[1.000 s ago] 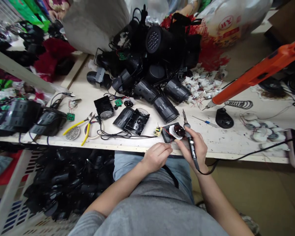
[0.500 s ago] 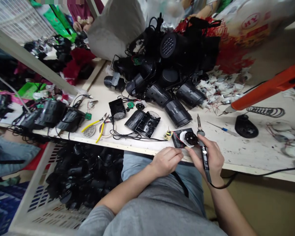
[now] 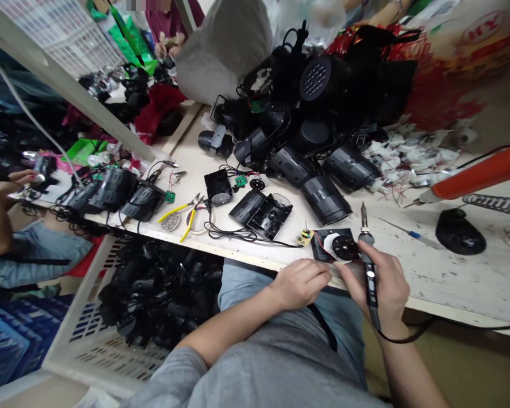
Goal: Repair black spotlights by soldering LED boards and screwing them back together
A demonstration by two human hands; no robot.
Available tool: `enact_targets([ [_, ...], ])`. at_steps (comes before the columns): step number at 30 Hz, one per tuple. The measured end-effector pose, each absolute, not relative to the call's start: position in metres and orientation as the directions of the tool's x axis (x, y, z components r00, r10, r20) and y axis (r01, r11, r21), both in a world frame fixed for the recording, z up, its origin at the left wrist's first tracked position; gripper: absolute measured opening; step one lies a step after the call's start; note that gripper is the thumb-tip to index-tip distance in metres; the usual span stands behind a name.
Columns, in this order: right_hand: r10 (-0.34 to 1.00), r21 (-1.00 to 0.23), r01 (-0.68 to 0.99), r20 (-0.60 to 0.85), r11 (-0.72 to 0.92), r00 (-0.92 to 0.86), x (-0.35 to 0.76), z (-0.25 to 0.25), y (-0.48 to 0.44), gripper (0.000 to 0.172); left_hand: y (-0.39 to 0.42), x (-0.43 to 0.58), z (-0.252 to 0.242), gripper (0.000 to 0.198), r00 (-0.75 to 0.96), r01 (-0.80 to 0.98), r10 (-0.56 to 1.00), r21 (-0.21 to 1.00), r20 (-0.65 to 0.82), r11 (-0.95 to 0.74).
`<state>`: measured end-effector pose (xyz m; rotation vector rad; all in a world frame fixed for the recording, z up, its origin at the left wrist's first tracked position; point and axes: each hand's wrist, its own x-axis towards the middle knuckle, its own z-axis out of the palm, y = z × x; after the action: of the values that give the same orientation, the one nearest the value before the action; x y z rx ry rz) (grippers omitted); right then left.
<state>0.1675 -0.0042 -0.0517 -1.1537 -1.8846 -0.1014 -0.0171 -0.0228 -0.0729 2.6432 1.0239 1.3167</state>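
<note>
My right hand (image 3: 386, 283) is closed around a soldering iron (image 3: 369, 272), its metal tip pointing up. The thumb of that hand reaches toward a small motor with a black disc (image 3: 344, 247) and a white body, lying on a dark block (image 3: 321, 246). At the bench's front edge, my left hand (image 3: 304, 281) has its fingers curled together just below the motor; whatever they pinch is too small to make out. A yellow circuit board (image 3: 305, 236) lies beside the block, joined to a black cable. An opened black housing (image 3: 270, 216) lies further left.
Yellow-handled pliers (image 3: 189, 224) and a round tin (image 3: 170, 221) lie left. Black cylindrical housings (image 3: 325, 198) are heaped behind. An orange tool (image 3: 480, 173) hangs at right, near a screwdriver (image 3: 412, 233). Below the bench stands a crate (image 3: 110, 362) of black parts. A co-worker's arm (image 3: 0, 215) shows at far left.
The view has swung left, so the bench things appear further right. A co-worker's arm has come into view at the left. My hands keep nearly the same pose by the motor.
</note>
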Motion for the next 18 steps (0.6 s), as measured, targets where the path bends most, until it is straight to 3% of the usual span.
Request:
enact_targets([
  [18, 0.72, -0.418, 0.744, 0.683, 0.522, -0.121, 0.1668, -0.0511, -0.0043, 0.053, -0.0227, -0.0192, -0.0752, 0.021, 0.389, 0.482, 0.557, 0.354, 0.734, -0.802],
])
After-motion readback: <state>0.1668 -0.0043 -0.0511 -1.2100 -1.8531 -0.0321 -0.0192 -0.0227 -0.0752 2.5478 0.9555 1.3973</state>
